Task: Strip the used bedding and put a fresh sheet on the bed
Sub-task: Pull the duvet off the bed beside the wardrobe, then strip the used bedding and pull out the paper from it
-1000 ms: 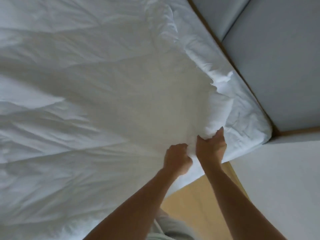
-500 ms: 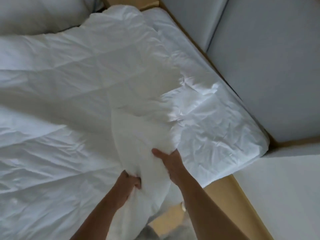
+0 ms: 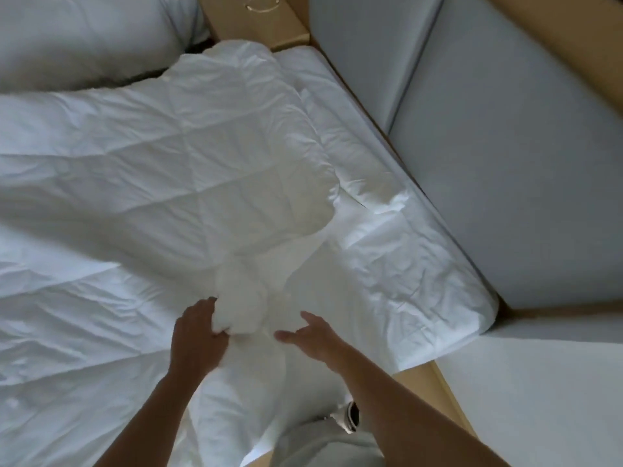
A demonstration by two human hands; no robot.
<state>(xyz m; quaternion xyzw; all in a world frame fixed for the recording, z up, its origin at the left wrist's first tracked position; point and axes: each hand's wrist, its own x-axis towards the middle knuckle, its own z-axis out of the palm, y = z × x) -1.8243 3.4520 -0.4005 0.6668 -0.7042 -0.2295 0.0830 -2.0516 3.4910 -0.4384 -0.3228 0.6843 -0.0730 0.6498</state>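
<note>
My left hand (image 3: 197, 332) clenches a gathered bunch of the white quilted fabric duvet (image 3: 202, 156). My right hand (image 3: 312, 335), gripping it half a second ago, is now released, fingers spread, just beside the bunch. Right of both hands the wrinkled white fitted sheet (image 3: 404, 264) lies newly uncovered: stripping is progressing. The duvet's gathered ridge points from the left hand straight ahead, with its long axis running away from me along the bed.
</note>
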